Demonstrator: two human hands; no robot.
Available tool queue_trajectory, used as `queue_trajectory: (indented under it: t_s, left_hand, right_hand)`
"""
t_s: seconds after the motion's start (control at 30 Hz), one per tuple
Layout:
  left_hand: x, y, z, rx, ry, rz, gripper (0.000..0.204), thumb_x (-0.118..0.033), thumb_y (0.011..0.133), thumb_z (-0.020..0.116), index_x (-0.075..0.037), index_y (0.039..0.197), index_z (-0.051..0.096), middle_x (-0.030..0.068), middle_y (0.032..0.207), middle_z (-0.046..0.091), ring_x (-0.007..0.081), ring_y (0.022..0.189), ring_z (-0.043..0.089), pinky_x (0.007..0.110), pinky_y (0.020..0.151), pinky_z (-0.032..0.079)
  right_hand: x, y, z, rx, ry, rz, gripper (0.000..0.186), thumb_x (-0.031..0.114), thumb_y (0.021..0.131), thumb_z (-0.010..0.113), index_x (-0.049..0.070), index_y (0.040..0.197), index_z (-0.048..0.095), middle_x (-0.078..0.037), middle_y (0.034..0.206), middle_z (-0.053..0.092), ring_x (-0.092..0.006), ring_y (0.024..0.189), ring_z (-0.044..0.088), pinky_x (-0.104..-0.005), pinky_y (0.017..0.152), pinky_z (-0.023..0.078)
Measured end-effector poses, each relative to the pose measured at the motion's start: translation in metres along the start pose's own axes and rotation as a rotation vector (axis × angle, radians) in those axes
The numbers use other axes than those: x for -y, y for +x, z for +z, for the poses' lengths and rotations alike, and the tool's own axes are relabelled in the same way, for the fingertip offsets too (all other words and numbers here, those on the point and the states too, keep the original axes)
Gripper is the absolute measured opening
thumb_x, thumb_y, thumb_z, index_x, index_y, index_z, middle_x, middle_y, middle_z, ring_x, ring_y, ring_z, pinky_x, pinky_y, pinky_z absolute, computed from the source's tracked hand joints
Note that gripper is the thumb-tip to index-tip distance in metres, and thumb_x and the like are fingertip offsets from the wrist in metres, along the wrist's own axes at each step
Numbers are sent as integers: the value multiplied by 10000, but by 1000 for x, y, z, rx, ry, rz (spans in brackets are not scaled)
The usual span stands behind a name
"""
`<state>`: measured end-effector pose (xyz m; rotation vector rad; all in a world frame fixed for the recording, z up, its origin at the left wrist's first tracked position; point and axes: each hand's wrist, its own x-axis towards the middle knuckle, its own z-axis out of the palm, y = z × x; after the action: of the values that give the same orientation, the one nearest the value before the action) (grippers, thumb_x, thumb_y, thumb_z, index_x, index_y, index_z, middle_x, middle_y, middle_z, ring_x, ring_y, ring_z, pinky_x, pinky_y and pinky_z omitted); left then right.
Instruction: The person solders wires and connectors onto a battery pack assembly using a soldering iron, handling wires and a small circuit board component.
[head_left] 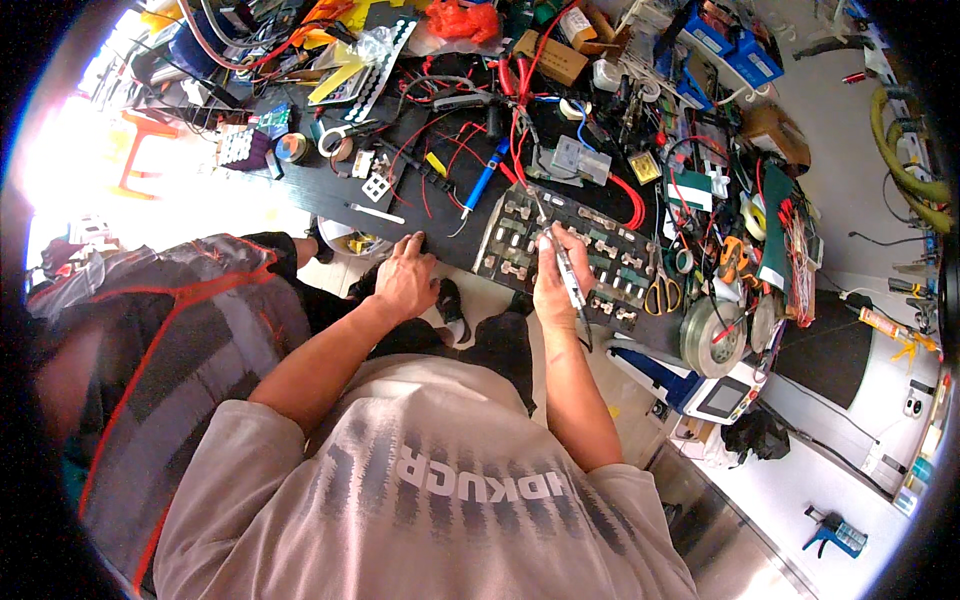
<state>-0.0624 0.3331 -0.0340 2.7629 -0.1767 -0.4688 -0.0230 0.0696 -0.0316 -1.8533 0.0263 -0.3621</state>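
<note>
My right hand (562, 272) grips a slim silver-grey pen-shaped tool (566, 268) with a dark cord at its lower end. Its thin tip points up and away, over a dark panel (488, 258) lying at the table's front edge. Small metal pieces (515, 268) and pale pieces sit in rows on this panel. Whether the tip touches anything is hard to tell. My left hand (405, 282) rests at the table edge left of the panel, holding nothing, its fingers loosely bent and apart. A white flat strip (376, 213) lies just beyond it.
A blue soldering iron (486, 180) lies left of the panel, red wires beyond it. Scissors (661, 285), a wire spool (712, 338) and tangled tools crowd the right. Tape rolls (291, 148) lie at the left. Another person in a dark, orange-trimmed garment (200, 350) is close on my left.
</note>
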Motion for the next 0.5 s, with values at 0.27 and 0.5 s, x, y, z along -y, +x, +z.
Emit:
queue_trajectory:
  t_s: [0.27, 0.5]
  left_hand:
    - [-3, 0, -5, 37, 13, -12, 431, -287, 852, 745, -50, 1211, 733, 283, 1584, 426, 454, 1453, 424, 491, 1178, 424]
    - [-2, 0, -2, 22, 8, -10, 435, -295, 851, 745, -51, 1211, 732, 273, 1584, 431, 450, 1457, 420, 489, 1179, 423]
  right_hand:
    - [5, 0, 0, -22, 52, 104, 268, 182, 994, 738, 17, 1202, 704, -122, 1103, 758, -172, 992, 708, -318, 912, 557]
    - [6, 2, -2, -14, 62, 124, 273, 179, 994, 732, 22, 1215, 697, -112, 1114, 757, -179, 1003, 708, -327, 928, 553]
